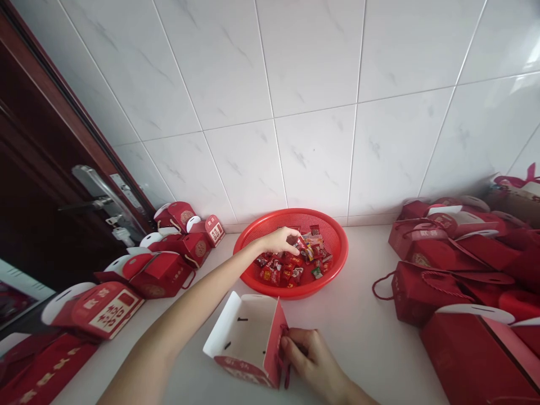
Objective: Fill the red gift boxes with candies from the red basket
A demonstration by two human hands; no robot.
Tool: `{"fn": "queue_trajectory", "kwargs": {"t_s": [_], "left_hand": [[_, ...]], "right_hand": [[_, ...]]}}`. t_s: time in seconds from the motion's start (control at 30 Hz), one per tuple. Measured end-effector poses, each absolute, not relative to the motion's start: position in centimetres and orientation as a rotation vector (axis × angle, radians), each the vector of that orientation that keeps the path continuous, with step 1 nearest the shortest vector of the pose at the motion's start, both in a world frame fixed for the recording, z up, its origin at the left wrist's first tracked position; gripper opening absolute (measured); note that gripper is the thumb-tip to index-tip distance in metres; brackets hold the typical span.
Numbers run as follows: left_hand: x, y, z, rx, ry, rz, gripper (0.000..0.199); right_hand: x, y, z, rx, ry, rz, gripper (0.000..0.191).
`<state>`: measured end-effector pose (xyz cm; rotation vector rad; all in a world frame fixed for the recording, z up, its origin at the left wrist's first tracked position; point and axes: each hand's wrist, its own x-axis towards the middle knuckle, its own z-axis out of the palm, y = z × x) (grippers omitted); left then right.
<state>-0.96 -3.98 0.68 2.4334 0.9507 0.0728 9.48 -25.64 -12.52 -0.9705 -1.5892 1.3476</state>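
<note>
A round red plastic basket [291, 291] stands against the tiled wall, with wrapped candies [289, 270] in it. My left hand [282, 241] reaches into the basket, its thumb and fingers closed on a red-wrapped candy [301, 245]. In front of the basket, an open red box with a white inside [253, 329] sits on the white table, its flaps spread. My right hand [310, 357] pinches the dark red cord [286, 360] at the box's right side. The inside of the box shows a few dark slots and no candy.
Red boxes with white flaps [162, 274] line the left side, beside a dark door with a metal handle [99, 188]. Many more red boxes [434, 292] crowd the right side, one with a cord loop sticking out. A tiled wall [314, 152] rises behind.
</note>
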Motion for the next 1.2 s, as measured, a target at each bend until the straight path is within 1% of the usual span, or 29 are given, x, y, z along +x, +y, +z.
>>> {"fn": "queue_trajectory", "kwargs": {"t_s": [0.07, 0.17, 0.37, 0.47, 0.53, 0.63, 0.7, 0.77, 0.93, 1.07, 1.2], "left_hand": [[-0.8, -4.4, 0.7, 2.434, 0.985, 0.049, 0.019], [-0.3, -5.0, 0.3, 2.452, 1.038, -0.066, 0.002], [0.5, -6.2, -0.6, 2.535, 1.058, -0.291, 0.01], [0.6, -6.7, -0.6, 2.571, 1.028, -0.367, 0.029], [0.5, -6.8, -0.5, 2.58, 1.001, -0.408, 0.038], [0.4, -6.8, -0.5, 2.572, 0.958, -0.443, 0.04], [0.3, -6.7, -0.6, 2.563, 0.954, -0.449, 0.034], [0.2, -6.5, -0.8, 2.56, 0.975, -0.421, 0.029], [-0.3, -6.1, -0.9, 2.56, 1.084, -0.179, 0.031], [-0.6, -5.7, -0.8, 2.504, 1.147, 0.011, 0.042], [-0.8, -5.4, -1.0, 2.433, 1.132, 0.094, 0.046]], "right_hand": [[9.5, -25.7, -12.5, -0.983, -1.592, 1.353, 0.06], [9.5, -25.7, -12.4, -0.979, -1.591, 1.352, 0.06], [9.4, -25.6, -12.4, -0.985, -1.601, 1.339, 0.057], [9.4, -25.6, -12.4, -0.976, -1.59, 1.334, 0.056], [9.4, -25.5, -12.5, -0.969, -1.589, 1.33, 0.056], [9.4, -25.5, -12.6, -0.958, -1.596, 1.333, 0.056], [9.4, -25.4, -12.7, -0.954, -1.598, 1.331, 0.057], [9.4, -25.4, -12.6, -0.953, -1.602, 1.333, 0.058], [9.4, -25.6, -12.4, -0.957, -1.595, 1.347, 0.06], [9.5, -25.7, -12.4, -0.971, -1.592, 1.356, 0.06], [9.5, -25.7, -12.4, -0.995, -1.597, 1.357, 0.061]]}}
